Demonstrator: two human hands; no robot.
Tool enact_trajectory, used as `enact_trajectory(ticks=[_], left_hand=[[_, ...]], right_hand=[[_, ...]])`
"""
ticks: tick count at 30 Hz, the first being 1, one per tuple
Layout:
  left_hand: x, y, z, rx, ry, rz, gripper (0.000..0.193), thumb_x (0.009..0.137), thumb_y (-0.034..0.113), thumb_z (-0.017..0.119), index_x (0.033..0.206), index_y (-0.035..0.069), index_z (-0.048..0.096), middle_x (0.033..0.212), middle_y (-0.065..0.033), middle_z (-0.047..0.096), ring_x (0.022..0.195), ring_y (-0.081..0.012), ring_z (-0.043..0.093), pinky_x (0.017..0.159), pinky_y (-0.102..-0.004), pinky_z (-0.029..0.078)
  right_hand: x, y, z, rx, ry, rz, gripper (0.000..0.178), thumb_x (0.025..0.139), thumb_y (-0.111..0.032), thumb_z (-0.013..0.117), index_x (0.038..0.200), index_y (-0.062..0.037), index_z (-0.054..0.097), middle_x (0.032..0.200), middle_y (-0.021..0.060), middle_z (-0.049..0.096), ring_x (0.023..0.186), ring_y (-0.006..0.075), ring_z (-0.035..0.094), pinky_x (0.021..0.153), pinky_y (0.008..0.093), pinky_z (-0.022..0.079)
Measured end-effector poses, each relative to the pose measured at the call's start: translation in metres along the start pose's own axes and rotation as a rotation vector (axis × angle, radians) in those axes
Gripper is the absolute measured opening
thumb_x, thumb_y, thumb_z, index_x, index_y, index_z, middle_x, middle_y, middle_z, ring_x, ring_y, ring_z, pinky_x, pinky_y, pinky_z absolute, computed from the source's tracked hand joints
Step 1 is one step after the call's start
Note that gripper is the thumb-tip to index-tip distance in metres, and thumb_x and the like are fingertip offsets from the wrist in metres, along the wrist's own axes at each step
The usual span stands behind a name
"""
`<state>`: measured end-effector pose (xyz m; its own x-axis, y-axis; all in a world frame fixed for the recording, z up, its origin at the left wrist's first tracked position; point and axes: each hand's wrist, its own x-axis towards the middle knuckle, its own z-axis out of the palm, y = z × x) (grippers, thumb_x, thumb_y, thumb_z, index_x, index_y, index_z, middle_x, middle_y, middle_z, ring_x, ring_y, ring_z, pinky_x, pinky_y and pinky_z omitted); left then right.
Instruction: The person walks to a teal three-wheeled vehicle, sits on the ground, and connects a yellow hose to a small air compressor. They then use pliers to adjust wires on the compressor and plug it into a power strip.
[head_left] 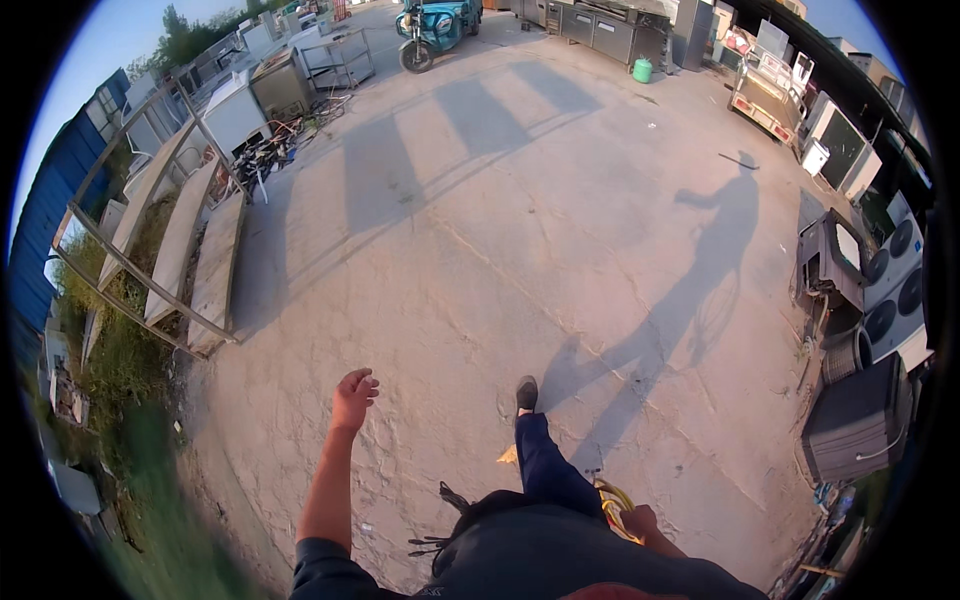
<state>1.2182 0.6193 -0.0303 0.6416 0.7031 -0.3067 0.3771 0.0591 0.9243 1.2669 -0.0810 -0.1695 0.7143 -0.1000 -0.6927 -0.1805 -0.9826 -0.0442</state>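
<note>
Gripping a yellow coil [613,506] in right hand [641,520], kinda holding left hand [355,399] loosely half-curled, with concrete [440,330] below those fingers.

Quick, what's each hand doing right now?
Left hand: partly open, fingers loosely curled, nothing visible in it.
Right hand: closed, holding a yellow coil at the person's side.

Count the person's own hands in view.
2: the left hand, left of centre; the right hand, near the lower edge, partly hidden, holding a yellow coil.
</note>
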Motion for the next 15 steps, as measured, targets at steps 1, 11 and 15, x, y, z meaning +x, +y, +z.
enact_trajectory(ticks=[1,11,15], left_hand=[[0.039,0.008,0.016,-0.047,0.013,0.023,0.036,0.102,0.021,0.059,0.131,0.000,0.062,0.102,-0.0073,0.073,0.083,-0.0119,0.067,0.070,-0.0264,0.053],[0.082,-0.142,0.142,0.361,-0.276,-1.319,0.030,0.100,0.031,0.060,0.122,0.012,0.064,0.106,-0.0128,0.070,0.095,-0.0294,0.069,0.078,-0.0466,0.057],[0.178,-0.095,0.206,0.323,-0.286,-1.205,0.028,0.100,0.029,0.059,0.120,0.011,0.065,0.104,-0.0127,0.071,0.093,-0.0286,0.070,0.077,-0.0456,0.057]], right_hand=[[0.028,-0.015,-0.009,0.021,-0.022,0.045,0.054,0.082,-0.048,0.065,0.095,0.0040,0.075,0.097,0.0280,0.073,0.096,0.0414,0.072,0.085,0.0478,0.057],[0.293,-0.175,-0.165,0.416,-0.089,0.151,0.031,0.084,-0.027,0.077,0.080,0.0035,0.073,0.068,0.0133,0.070,0.056,0.0241,0.068,0.055,0.0377,0.054],[0.361,-0.287,-0.288,0.651,-0.139,0.221,0.025,0.086,-0.019,0.073,0.076,0.0030,0.070,0.061,0.0093,0.062,0.049,0.0217,0.060,0.048,0.0396,0.051]])
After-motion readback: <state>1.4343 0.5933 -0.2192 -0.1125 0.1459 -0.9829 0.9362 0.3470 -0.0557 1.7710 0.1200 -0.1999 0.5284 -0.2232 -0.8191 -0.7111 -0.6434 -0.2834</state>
